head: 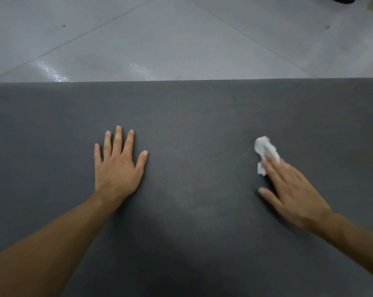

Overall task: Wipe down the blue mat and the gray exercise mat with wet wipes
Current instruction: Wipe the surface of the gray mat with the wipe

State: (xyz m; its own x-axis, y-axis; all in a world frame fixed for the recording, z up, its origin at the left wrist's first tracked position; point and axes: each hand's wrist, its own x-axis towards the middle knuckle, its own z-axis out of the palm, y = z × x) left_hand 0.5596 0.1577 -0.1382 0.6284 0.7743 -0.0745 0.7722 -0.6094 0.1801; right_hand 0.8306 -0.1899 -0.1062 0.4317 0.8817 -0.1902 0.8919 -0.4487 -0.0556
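Gray exercise mat point(192, 116): spread flat under both my arms, filling the lower part of the view, its far edge straight against the pale tiled floor point(160, 39). My left hand point(117, 166): laid palm down on the mat, fingers straight and spread apart, holding nothing. My right hand point(292, 189): blurred, fingers straight and close together, their tips pressing the near end of a crumpled white wet wipe point(265, 150) onto the mat, well to the right of my left hand.
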